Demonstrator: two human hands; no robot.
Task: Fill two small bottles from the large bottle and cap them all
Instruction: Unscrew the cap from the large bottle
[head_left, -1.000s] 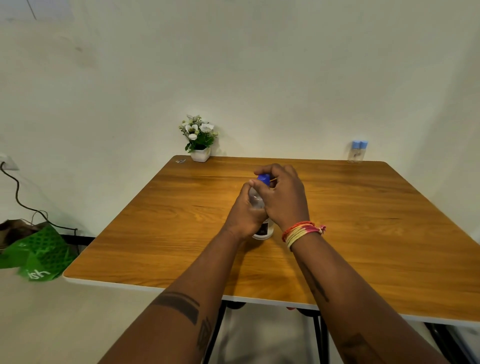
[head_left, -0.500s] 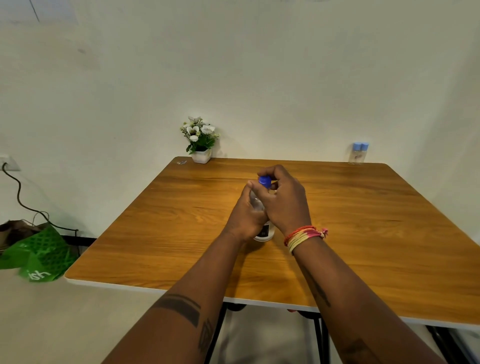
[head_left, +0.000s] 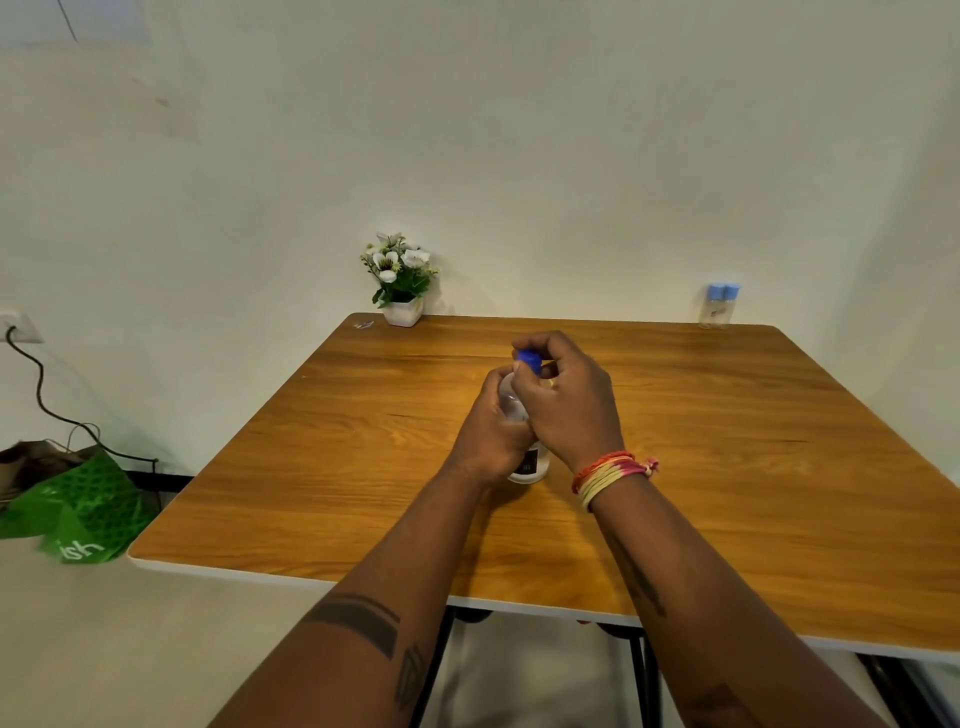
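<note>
Large bottle (head_left: 530, 462): clear plastic, round, upright at table (head_left: 779, 493) centre.
Left hand (head_left: 493, 431): wrapped around bottle body.
Right hand (head_left: 566, 405): pinching ribbed blue cap (head_left: 529, 359).
Small bottles (head_left: 719, 306): two, light-blue caps, at 1 o'clock corner.

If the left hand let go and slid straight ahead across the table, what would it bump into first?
Probably nothing on the table. The left hand points toward the far edge, between the flower pot and the two small bottles. Past its own large bottle, the wall would likely come first; depth is hard to judge.
</note>
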